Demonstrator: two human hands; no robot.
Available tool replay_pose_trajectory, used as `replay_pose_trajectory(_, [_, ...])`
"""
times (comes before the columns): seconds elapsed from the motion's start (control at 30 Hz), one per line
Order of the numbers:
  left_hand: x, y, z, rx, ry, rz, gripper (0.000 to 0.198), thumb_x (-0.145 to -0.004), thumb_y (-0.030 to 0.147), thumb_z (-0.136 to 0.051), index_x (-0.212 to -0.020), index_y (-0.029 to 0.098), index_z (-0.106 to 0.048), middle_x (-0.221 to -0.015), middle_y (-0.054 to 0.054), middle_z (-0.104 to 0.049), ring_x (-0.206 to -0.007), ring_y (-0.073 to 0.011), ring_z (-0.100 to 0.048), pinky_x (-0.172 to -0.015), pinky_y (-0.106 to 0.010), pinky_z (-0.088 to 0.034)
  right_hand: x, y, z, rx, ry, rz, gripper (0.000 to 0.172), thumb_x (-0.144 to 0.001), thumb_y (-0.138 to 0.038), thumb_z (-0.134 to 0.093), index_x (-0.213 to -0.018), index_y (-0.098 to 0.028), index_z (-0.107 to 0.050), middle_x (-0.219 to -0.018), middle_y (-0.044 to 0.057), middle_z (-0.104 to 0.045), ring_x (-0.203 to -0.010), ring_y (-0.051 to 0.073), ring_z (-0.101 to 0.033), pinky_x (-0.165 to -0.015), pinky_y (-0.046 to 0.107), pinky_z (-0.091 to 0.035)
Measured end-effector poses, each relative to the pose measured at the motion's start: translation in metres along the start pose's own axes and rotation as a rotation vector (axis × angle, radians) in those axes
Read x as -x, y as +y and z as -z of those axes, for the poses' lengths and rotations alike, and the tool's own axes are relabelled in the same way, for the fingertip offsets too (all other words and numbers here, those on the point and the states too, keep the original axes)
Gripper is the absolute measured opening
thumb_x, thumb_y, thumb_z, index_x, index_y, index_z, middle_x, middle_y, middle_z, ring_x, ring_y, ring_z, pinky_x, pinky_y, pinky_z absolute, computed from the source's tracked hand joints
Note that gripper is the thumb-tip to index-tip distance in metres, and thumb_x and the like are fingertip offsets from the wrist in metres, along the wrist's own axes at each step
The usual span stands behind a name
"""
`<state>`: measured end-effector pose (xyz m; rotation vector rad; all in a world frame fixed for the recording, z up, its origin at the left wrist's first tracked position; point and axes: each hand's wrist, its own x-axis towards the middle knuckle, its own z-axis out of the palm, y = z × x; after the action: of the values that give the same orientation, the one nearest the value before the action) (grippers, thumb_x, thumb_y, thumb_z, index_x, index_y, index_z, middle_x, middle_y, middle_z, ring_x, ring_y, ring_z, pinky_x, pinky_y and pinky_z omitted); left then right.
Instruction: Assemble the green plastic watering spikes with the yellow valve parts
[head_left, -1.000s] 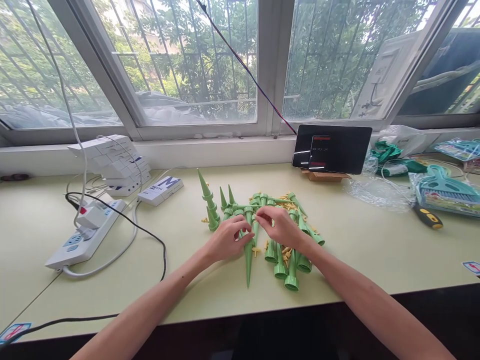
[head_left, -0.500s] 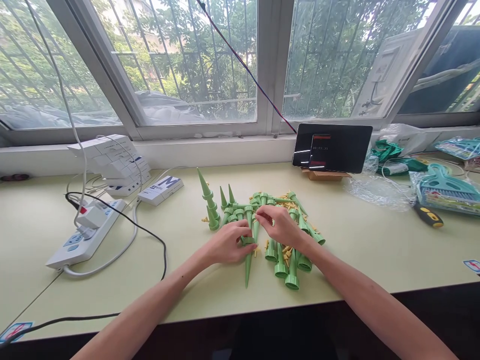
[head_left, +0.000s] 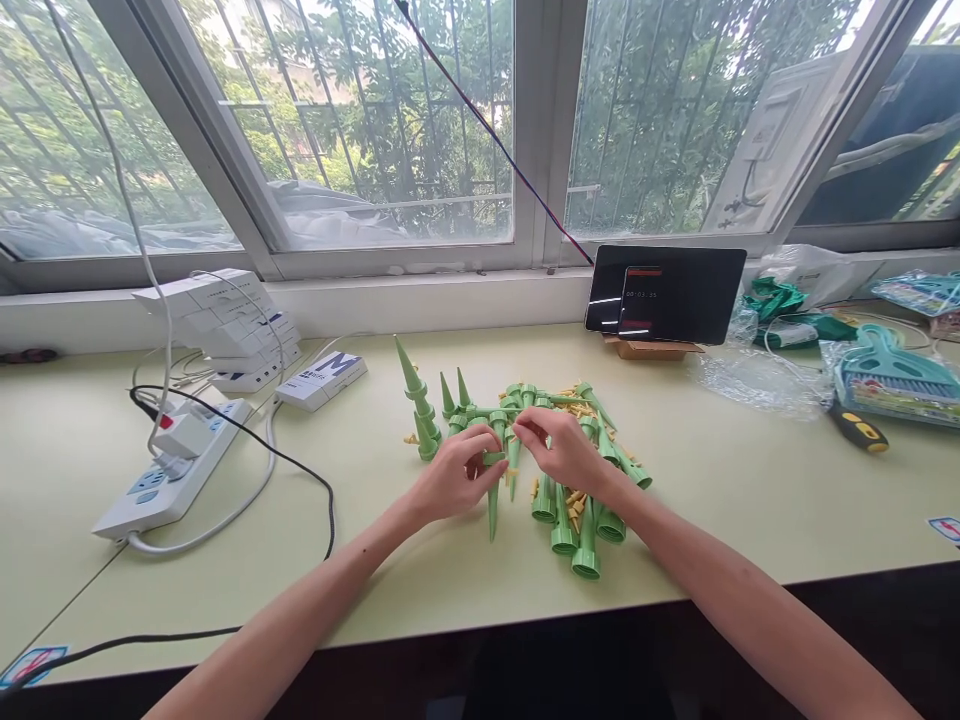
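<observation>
My left hand (head_left: 457, 475) is closed around a green plastic watering spike (head_left: 493, 515), whose tip points down toward the table's front edge. A small yellow piece (head_left: 511, 472) shows beside its thumb. My right hand (head_left: 559, 445) is just to the right, thumb and forefinger pinched together; what they hold, if anything, is too small to make out. Beneath and around the right hand lies a pile of green spikes (head_left: 585, 565) with yellow valve pieces (head_left: 575, 505) among them. Left of the pile, several spikes stand upright, including a tall stack (head_left: 411, 375).
At the left are a power strip (head_left: 172, 470) with cables, stacked white boxes (head_left: 240, 330) and a single white box (head_left: 324, 380). A black tablet (head_left: 667, 295) leans at the back. A yellow-black handle (head_left: 859, 430) and a teal dustpan set (head_left: 896, 375) lie at the right.
My left hand has lifted slightly, and the spike in it has moved up and away from the table's front edge. My right hand stays nearly in place, still pinched.
</observation>
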<state>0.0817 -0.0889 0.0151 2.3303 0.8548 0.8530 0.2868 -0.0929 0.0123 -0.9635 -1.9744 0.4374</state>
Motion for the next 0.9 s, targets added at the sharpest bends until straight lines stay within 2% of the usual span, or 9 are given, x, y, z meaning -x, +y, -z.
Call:
replay_pose_trajectory(0.13, [-0.0015, -0.0003, -0.0008, 0.089, 0.192, 0.075, 0.02, -0.089, 0.029, -0.058, -0.075, 0.017, -0.05, -0.094, -0.006, -0.06, -0.061, -0.0085, -0.049, -0.05, -0.021, -0.046, -0.0014, -0.0045, 0.0026, -0.057, 0.054, -0.013, 0.018, -0.098, -0.026, -0.046, -0.087, -0.018, -0.056, -0.075, 0.003, -0.059, -0.065, 0.014, -0.052, -0.06, 0.026, -0.042])
replay_pose_trajectory(0.23, [-0.0013, -0.0012, -0.0017, 0.157, 0.265, 0.161, 0.019, -0.089, 0.033, -0.06, -0.081, 0.017, -0.053, -0.094, -0.005, -0.062, -0.055, -0.0069, -0.049, -0.05, -0.022, -0.047, -0.0019, -0.0072, 0.004, -0.091, 0.076, -0.004, 0.015, -0.098, -0.025, -0.047, -0.089, -0.018, -0.057, -0.079, 0.004, -0.061, -0.07, 0.015, -0.055, -0.064, 0.026, -0.045])
replay_pose_trajectory(0.4, [-0.0007, -0.0015, -0.0028, 0.273, 0.266, 0.23, 0.02, -0.089, 0.036, -0.061, -0.085, 0.017, -0.055, -0.097, -0.005, -0.061, -0.051, -0.0052, -0.051, -0.044, -0.02, -0.044, -0.0017, -0.008, 0.0034, -0.101, 0.079, 0.007, 0.013, -0.097, -0.023, -0.048, -0.091, -0.018, -0.058, -0.082, 0.004, -0.062, -0.072, 0.015, -0.056, -0.066, 0.026, -0.046])
replay_pose_trajectory(0.9, [-0.0011, -0.0001, -0.002, 0.34, 0.299, 0.228, 0.022, -0.09, 0.035, -0.06, -0.081, 0.017, -0.053, -0.095, -0.003, -0.059, -0.049, -0.0034, -0.049, -0.041, -0.018, -0.04, -0.0018, -0.0027, 0.0025, -0.062, 0.023, 0.019, 0.012, -0.097, -0.02, -0.048, -0.092, -0.018, -0.059, -0.082, 0.004, -0.062, -0.072, 0.015, -0.055, -0.065, 0.027, -0.044])
